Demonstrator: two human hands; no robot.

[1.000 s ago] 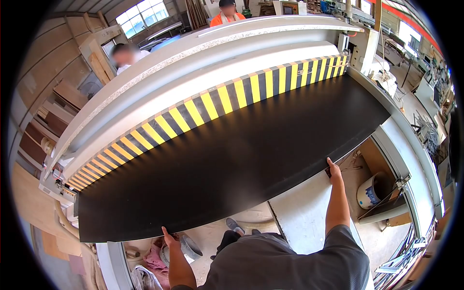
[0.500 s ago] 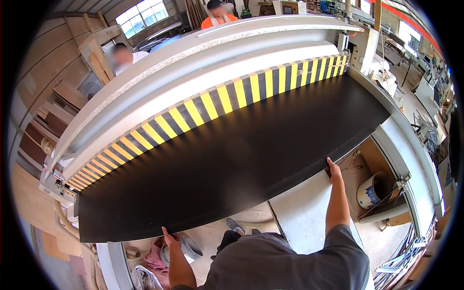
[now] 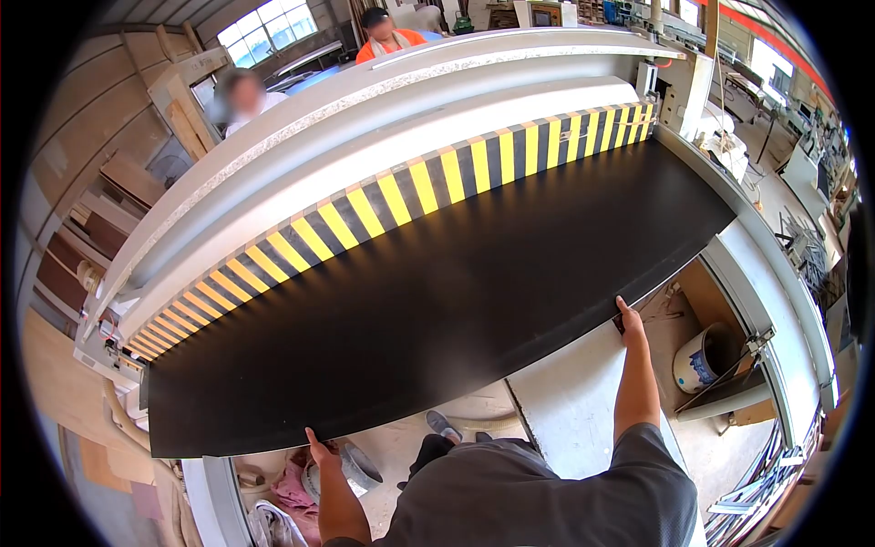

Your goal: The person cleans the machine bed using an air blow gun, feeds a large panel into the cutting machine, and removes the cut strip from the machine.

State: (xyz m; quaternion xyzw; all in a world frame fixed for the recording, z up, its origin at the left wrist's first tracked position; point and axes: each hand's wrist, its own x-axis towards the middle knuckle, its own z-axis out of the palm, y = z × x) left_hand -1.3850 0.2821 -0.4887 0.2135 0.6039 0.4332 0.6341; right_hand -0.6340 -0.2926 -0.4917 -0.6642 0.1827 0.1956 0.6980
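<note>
A large black panel [image 3: 437,301] lies across the machine, its far side against a yellow-and-black striped strip [image 3: 428,187]. My left hand [image 3: 321,448] grips the panel's near edge at the lower left, thumb on top and the fingers underneath mostly hidden. Farther right, my right hand [image 3: 627,317] holds the same edge, its thumb also over the top. Behind the striped strip runs a long pale beam [image 3: 392,82] of the machine. Below the panel, between my arms, is a light grey support surface [image 3: 570,392].
Beyond the beam are a person in orange [image 3: 387,36] and another person in white [image 3: 248,100]. A bucket [image 3: 706,357] stands at the right below the metal frame [image 3: 756,273]. A second bucket [image 3: 357,469] and a pink cloth [image 3: 293,488] are near my left arm.
The person in orange has shifted left behind the beam, and the person in white has moved slightly right. My hands and the black panel stay in the same place.
</note>
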